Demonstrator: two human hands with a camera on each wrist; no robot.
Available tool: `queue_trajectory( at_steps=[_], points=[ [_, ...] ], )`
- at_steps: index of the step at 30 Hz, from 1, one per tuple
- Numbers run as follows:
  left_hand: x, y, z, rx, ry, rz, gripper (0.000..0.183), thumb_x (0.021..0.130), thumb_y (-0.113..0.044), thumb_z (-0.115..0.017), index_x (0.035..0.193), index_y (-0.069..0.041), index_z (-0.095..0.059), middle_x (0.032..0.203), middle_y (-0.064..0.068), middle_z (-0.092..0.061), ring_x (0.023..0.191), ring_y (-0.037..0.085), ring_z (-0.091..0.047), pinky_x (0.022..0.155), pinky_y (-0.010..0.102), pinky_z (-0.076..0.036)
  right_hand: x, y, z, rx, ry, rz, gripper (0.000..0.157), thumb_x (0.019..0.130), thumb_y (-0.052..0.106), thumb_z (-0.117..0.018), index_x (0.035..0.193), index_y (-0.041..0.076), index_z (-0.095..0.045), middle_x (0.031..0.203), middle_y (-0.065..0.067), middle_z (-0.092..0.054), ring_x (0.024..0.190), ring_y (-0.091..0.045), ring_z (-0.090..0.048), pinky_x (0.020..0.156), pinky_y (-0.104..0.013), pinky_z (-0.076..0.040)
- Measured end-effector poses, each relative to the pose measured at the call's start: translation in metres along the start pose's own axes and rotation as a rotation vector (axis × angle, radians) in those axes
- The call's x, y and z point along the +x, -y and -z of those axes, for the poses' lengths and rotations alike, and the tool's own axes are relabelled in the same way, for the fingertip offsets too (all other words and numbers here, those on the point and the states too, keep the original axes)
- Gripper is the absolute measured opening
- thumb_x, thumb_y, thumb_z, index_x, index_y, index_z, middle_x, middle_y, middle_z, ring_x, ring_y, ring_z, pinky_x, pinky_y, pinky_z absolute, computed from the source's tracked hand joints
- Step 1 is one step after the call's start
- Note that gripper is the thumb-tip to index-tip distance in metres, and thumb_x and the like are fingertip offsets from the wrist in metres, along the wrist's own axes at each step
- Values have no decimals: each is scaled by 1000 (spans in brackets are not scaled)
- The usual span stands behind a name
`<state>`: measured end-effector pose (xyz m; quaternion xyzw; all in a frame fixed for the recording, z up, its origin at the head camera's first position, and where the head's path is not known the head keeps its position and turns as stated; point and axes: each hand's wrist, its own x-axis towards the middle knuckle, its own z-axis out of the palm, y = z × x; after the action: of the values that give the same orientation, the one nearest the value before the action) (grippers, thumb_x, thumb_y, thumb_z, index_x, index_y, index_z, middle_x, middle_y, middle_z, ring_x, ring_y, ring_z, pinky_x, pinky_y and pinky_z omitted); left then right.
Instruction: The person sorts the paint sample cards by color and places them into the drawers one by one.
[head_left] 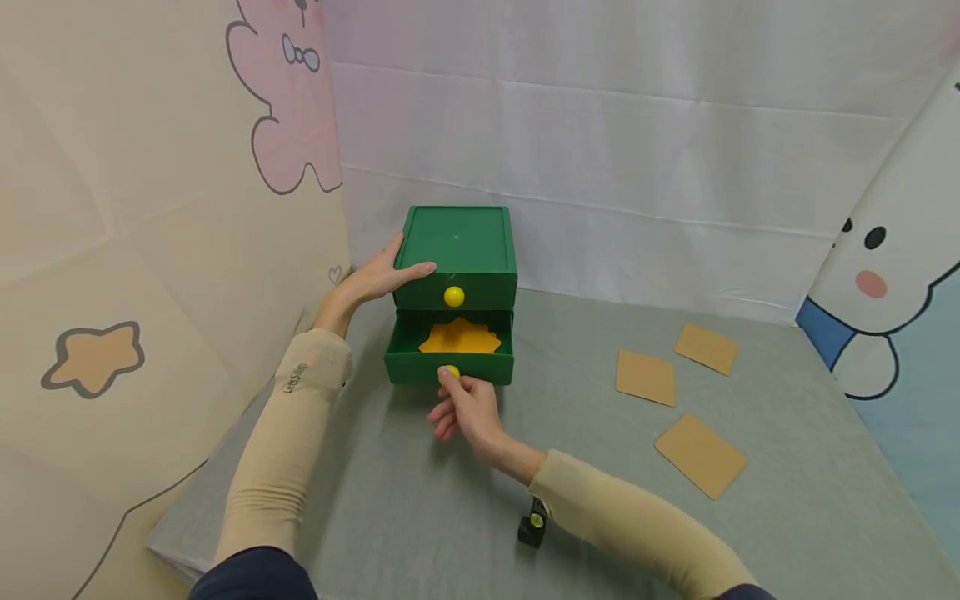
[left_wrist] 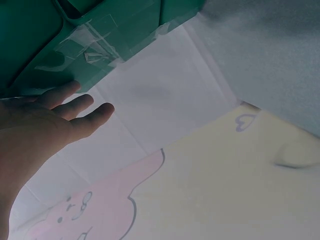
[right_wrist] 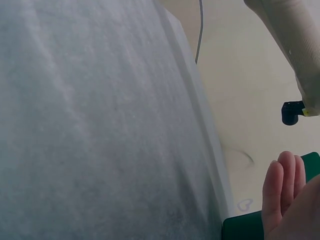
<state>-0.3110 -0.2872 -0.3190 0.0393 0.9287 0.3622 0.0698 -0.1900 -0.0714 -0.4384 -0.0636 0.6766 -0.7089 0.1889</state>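
Note:
A small green drawer cabinet stands toward the back of the table. Its lower drawer is pulled out, and a yellow piece with a jagged edge lies inside. My right hand pinches this drawer's round yellow knob between thumb and index finger, the other fingers held loosely below. Against the cabinet's left side rests my left hand, its thumb across the top front edge. In the left wrist view, the left fingers extend beside the taped green side. The upper drawer, with a yellow knob, is closed.
Brown cards lie on the grey table at the right: one nearer, one in the middle, one farther back. White cloth hangs behind the cabinet; a cream printed wall rises at the left.

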Motion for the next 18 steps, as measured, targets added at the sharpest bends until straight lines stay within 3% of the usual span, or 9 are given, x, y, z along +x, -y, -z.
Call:
queue_trajectory(
  at_steps=[13,18],
  points=[
    [-2,-3,1,-2,7,-4,107,87,-68,-50,154,-18,16,163,5,12,152,32,-1,120,58,-13,19,5,4,-14,-16,2,51,95,51,-52,97,1,-61,80,-25,-72,48,-21,-64,55,-41,-58],
    [-3,-4,1,-2,7,0,107,87,-69,-50,155,-18,15,164,5,11,152,31,-1,120,58,-14,18,17,4,-37,-38,-5,48,97,47,-52,95,0,-61,84,-30,-70,50,-24,-64,57,-42,-59]
  ],
)
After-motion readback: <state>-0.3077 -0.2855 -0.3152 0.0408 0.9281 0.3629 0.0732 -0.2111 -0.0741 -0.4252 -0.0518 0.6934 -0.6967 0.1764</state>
